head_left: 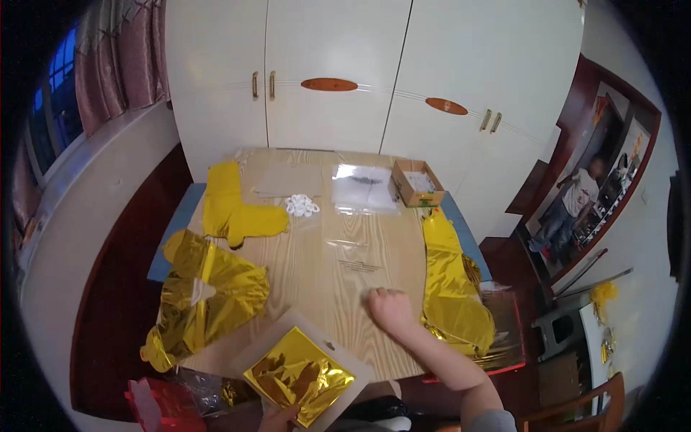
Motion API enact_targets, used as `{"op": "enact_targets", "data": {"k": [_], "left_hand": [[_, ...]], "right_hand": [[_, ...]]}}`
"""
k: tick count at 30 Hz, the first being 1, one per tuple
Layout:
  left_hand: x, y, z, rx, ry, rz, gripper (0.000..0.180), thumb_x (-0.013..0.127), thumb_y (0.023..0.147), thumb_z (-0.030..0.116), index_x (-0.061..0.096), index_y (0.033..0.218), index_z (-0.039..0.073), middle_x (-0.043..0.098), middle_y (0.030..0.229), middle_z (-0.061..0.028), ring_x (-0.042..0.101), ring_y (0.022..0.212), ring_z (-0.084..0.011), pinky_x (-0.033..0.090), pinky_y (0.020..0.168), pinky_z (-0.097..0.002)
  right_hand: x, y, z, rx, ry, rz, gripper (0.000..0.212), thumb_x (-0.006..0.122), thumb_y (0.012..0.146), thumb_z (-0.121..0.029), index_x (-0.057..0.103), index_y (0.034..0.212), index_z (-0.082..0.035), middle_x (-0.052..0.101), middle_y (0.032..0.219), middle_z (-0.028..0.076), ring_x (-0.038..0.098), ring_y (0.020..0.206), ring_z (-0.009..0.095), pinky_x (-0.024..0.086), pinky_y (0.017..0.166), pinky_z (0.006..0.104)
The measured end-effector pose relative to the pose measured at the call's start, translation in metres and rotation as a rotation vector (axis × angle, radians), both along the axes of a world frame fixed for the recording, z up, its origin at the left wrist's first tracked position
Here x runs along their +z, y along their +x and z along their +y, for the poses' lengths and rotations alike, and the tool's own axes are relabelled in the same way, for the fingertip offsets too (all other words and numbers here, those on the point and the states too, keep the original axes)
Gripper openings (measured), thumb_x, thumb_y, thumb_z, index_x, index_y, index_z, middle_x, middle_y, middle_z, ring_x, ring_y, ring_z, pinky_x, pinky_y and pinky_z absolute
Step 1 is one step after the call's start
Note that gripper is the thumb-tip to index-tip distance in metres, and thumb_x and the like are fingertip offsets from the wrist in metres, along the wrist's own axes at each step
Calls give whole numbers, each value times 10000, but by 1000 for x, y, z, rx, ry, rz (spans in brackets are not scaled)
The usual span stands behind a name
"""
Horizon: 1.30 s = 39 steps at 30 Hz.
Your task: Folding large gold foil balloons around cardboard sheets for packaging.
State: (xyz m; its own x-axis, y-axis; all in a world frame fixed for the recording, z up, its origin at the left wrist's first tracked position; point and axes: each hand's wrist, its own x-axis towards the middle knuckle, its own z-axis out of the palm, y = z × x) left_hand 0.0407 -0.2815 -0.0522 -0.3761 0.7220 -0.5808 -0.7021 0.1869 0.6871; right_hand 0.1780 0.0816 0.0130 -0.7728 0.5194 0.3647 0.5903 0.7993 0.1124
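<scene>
My left hand [279, 417] grips the lower edge of a flat, pale translucent package [288, 325] at the table's front edge. A folded gold foil balloon [299, 371] shows in the package's square middle. My right hand [391, 308] is closed in a fist over the wooden tabletop, right of the middle; whatever its fingers may hold is hidden. Just beyond that fist lies a small clear plastic bag [349, 252]. Along the table's right side stretches a flat gold foil balloon [450, 277].
More gold foil balloons, one matte [234, 205] and one shiny [212, 295], lie at the left. Toward the back are white rings [301, 205], clear plastic sleeves [363, 189] and a cardboard box [417, 183]. A red bin [158, 403] stands below. Another person [576, 194] is in the doorway.
</scene>
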Motion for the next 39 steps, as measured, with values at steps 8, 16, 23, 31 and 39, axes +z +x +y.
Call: {"op": "enact_targets", "data": {"k": [8,16,23,31,39], "left_hand": [[-14,9,-9,-45,-12,-68,425,607,855,22,481,1257,-34,615,1127,-175,636,1011,-279,530,871,-434],[-23,13,-15,-74,105,-169,418,581,874,37,478,1273,-29,597,1182,-183,624,1050,-288,518,906,-439],[0,14,-15,-75,191,-109,476,604,835,35,478,1286,-50,604,1197,-177,616,1076,-276,505,937,-428],[-9,19,-7,-311,-80,-53,343,604,857,71,544,1173,-51,642,1083,-154,638,981,-267,509,873,-429],[40,24,19,-50,16,-167,338,541,920,65,498,1234,-51,626,1126,-168,639,1003,-252,535,872,-409]], "right_hand": [[10,28,-68,176,-111,190,311,705,803,-348,680,956,-78,648,947,53,619,859,230,509,707,371],[-10,31,-72,212,-355,404,216,722,794,-252,717,895,-62,662,953,52,603,895,250,482,791,373],[-9,36,-70,207,-461,437,138,699,791,-160,719,898,-75,670,943,65,611,912,272,489,826,376],[-3,32,-73,228,-438,376,95,702,783,-168,707,855,-106,648,821,60,641,745,265,524,653,368],[18,35,-90,304,-431,271,132,689,780,-184,707,886,-108,644,808,78,649,746,274,533,662,382]]}}
